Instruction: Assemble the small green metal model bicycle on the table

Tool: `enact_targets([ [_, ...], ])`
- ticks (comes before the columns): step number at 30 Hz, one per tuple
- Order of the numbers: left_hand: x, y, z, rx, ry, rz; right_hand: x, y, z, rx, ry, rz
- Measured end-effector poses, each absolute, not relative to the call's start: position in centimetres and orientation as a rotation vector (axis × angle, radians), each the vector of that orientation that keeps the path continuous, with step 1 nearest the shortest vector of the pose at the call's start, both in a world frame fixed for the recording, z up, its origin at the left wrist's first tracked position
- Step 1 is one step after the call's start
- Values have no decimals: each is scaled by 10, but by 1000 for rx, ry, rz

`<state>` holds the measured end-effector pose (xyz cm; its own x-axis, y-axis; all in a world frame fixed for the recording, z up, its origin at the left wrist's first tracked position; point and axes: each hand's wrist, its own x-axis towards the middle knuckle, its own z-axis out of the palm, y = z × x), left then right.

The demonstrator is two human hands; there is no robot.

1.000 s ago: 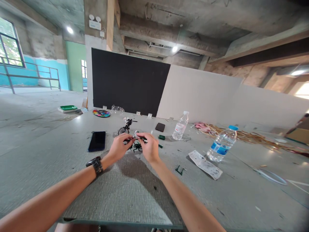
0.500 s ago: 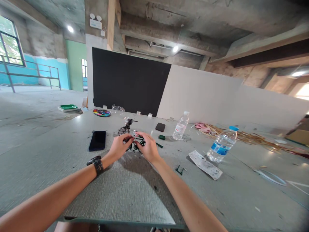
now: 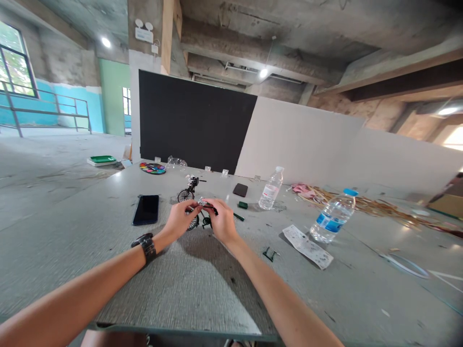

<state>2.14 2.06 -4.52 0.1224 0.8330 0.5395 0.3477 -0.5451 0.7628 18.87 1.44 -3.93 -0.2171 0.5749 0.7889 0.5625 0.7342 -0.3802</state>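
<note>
A small dark green model bicycle point(image 3: 206, 221) stands on the table between my two hands, partly hidden by my fingers. My left hand point(image 3: 181, 215) is closed at its handlebar end, thumb and forefinger pinching near the silvery bars. On the other side, my right hand point(image 3: 221, 220) curls its fingers round the top of the frame and seat area. Just behind stands a second small model with a black spoked wheel point(image 3: 185, 195). A dark green stick-like part point(image 3: 238, 217) and a green block point(image 3: 242, 205) lie right of my right hand.
A phone point(image 3: 146, 210) lies to the left, a black flat case point(image 3: 240, 190) further back. Two water bottles point(image 3: 270, 189) and a printed sheet point(image 3: 307, 246) are on the right. A small green part point(image 3: 270, 254) lies nearer. A paint palette point(image 3: 152, 167) sits at the back left.
My right fingers have shifted slightly on the model bicycle, with the thumb drawn up and back from its lower frame. My left hand has stayed nearly in place.
</note>
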Motion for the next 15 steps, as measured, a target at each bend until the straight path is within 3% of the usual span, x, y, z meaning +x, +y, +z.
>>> enact_targets([
  [15, 15, 37, -56, 1898, 1019, 1306, 208, 19, -30, -947, -1750, 38],
])
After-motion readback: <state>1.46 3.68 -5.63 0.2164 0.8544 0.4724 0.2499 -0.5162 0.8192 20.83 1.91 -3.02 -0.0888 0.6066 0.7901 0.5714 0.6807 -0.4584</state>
